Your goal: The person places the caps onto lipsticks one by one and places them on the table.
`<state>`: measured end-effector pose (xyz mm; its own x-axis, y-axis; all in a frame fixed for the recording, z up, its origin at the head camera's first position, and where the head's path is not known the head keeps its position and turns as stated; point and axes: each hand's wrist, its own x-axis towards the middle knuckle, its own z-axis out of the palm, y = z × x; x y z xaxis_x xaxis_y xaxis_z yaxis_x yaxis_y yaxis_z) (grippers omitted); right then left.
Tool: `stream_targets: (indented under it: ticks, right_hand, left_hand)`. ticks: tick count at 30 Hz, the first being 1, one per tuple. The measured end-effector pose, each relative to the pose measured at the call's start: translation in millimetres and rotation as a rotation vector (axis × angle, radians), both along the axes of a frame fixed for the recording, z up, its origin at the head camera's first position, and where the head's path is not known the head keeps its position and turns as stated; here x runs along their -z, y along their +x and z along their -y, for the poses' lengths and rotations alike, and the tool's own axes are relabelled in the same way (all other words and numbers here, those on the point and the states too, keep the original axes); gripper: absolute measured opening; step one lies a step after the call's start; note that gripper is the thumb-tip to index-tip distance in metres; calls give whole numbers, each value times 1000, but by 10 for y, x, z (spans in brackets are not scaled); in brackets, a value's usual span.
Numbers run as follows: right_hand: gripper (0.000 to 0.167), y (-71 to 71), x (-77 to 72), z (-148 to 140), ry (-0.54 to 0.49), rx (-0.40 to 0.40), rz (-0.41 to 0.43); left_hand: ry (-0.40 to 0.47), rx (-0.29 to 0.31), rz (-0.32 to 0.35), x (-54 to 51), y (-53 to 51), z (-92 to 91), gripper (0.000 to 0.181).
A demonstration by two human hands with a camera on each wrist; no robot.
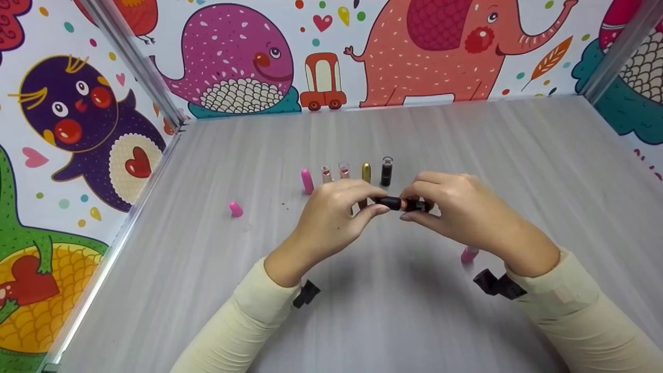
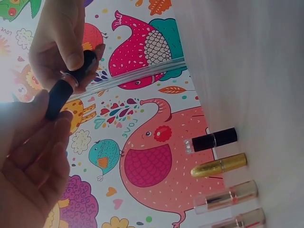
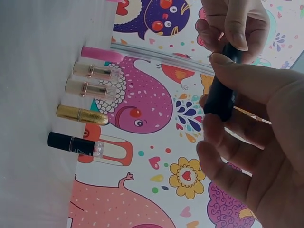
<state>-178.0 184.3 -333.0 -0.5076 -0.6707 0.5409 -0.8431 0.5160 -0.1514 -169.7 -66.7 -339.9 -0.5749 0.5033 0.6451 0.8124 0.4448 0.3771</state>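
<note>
Both hands meet over the table on one black lipstick (image 1: 389, 202) with a copper-coloured band at its middle. My left hand (image 1: 329, 215) pinches one end between thumb and fingers. At the other end, the right hand (image 1: 461, 199) holds the tube with thumb and fingertips. In the left wrist view the lipstick (image 2: 61, 97) slants between the two hands with its band exposed. The right wrist view shows the lipstick (image 3: 221, 92) as a dark tube, its band hidden. Whether the two halves are fully pressed together I cannot tell.
Behind the hands stand a pink lipstick (image 1: 307, 182), two clear-capped ones (image 3: 95, 71), a gold one (image 2: 219, 165) and a black one with a clear top (image 1: 386, 173). A small pink piece (image 1: 235, 209) lies left; another pink item (image 1: 469, 254) is partly hidden by the right wrist. Printed panels enclose the table.
</note>
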Motion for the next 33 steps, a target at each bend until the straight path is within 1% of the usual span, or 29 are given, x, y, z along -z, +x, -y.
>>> stream_targets:
  ticks: [4,7,10,15,18,22,25,28,33]
  right_hand:
    - [30,-6,11,-2,44,40,-27]
    - [31,-6,15,4,47,47,-46]
    - [29,3,15,20,17,20,-59]
    - [25,19,22,70,-41,-52,-83]
    - [23,19,31,96,-60,-69,-103]
    - [23,7,32,100,-65,-73,-115]
    - [23,-18,27,75,-51,-69,-102]
    - [23,-61,24,26,-56,-60,-70]
    - [25,-147,9,-104,-118,-33,25]
  left_hand:
    - [-29,-8,-7,5,-2,-16,16]
    - [-41,-20,-19,14,2,-30,16]
    - [-48,-20,-34,19,10,-44,16]
    - [-50,6,-56,28,31,-64,15]
    - [-48,12,-70,25,39,-68,14]
    - [-51,11,-78,14,37,-58,14]
    - [-40,7,-74,-7,27,-35,14]
    - [-12,-4,-70,-39,13,5,13]
    - [11,-35,-49,-106,-5,99,13]
